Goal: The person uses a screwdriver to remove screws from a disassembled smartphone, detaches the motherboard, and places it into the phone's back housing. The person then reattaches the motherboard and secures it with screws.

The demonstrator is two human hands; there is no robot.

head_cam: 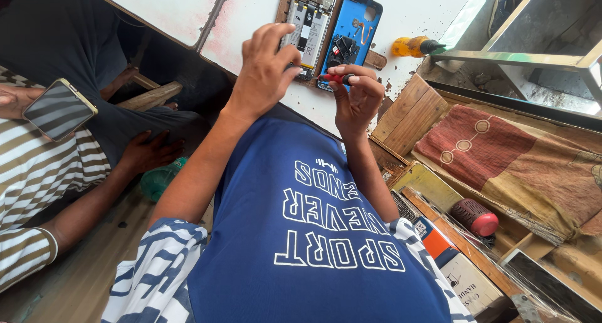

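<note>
Head view: the phone (309, 22) lies opened on the worktop (414, 9), its blue back cover (353, 31) already set beside it. It is steadied by the left hand (263, 72), fingers spread. A red screwdriver (335, 78) is pinched in the right hand (357, 97). Internal work appears unfinished.

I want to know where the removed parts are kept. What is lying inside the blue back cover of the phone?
Inside the blue back cover lie small black parts and a thin copper-coloured strip. The right hand with a red screwdriver covers its near end.
</note>
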